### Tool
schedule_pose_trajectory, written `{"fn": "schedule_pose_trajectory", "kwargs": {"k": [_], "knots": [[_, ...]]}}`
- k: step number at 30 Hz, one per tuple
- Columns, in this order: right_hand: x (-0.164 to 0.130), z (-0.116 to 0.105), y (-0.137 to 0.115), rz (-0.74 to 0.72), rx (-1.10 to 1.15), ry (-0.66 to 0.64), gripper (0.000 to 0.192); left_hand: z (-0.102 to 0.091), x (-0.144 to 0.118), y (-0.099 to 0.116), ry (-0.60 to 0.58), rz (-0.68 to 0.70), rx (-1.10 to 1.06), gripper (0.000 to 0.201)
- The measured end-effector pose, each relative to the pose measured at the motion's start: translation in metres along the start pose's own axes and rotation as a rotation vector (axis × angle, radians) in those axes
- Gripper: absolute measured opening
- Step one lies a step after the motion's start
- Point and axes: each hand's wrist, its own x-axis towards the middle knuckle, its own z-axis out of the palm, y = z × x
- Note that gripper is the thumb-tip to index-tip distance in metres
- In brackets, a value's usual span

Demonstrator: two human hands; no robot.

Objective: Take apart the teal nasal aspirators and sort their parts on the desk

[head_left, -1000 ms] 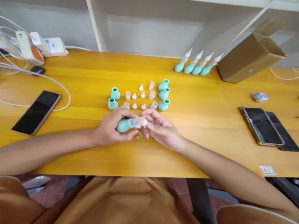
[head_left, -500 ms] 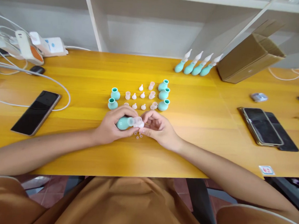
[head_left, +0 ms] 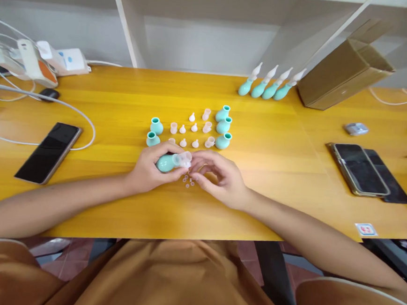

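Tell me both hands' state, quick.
Left hand: closed around the teal bulb with a translucent connector at its neck.
Right hand: curled close to the connector; whether it grips anything cannot be told.

On the yellow-brown wooden tabletop [head_left: 278, 144], two round teal bulbs [head_left: 156, 127] stand left of the middle and three round teal bulbs [head_left: 222, 141] stand opposite, to the right. Between these two files are translucent pink cups [head_left: 207, 127] and, innermost, small white cone-shaped tips [head_left: 194, 128]. Before them, a held teal bulb [head_left: 166, 163] lies in the person's left grip [head_left: 153, 167], its neck toward the right grip [head_left: 222, 178]. Tiny translucent rings [head_left: 192, 183] lie between the grips, on the near side. Behind and right, four white-topped teal bulbs [head_left: 259, 89] stand beside a brown cardboard box [head_left: 330, 82]. A flat black phone [head_left: 48, 153] lies left; a cased black phone [head_left: 360, 169] lies right, partly over a dark flat slab [head_left: 396, 184].
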Motion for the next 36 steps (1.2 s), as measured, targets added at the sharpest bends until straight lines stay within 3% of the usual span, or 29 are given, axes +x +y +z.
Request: {"fn": "schedule_pose_trajectory", "kwargs": {"k": [5,10,19,25,29,36], "knots": [[0.004,-0.009,-0.001,-0.223,-0.269,0.005,0.045,-0.001,-0.002,0.0,0.008,-0.049,0.031,0.019],[0.005,-0.01,-0.005,-0.275,-0.311,0.038,0.043,0.0,-0.002,0.001,-0.008,-0.017,0.023,0.018],[0.004,-0.009,-0.004,-0.2,-0.244,0.073,0.014,-0.001,-0.004,-0.003,-0.087,-0.041,-0.063,0.017],[0.005,-0.01,-0.003,-0.133,-0.159,0.021,0.007,-0.001,-0.002,-0.001,-0.133,-0.016,-0.089,0.017],[0.008,-0.019,-0.001,-0.02,-0.077,0.014,0.009,0.001,-0.003,-0.002,-0.095,0.016,-0.06,0.02],[0.011,-0.04,-0.003,0.074,-0.423,-0.267,0.001,0.002,-0.004,-0.003,-0.079,0.045,-0.016,0.022]]}}
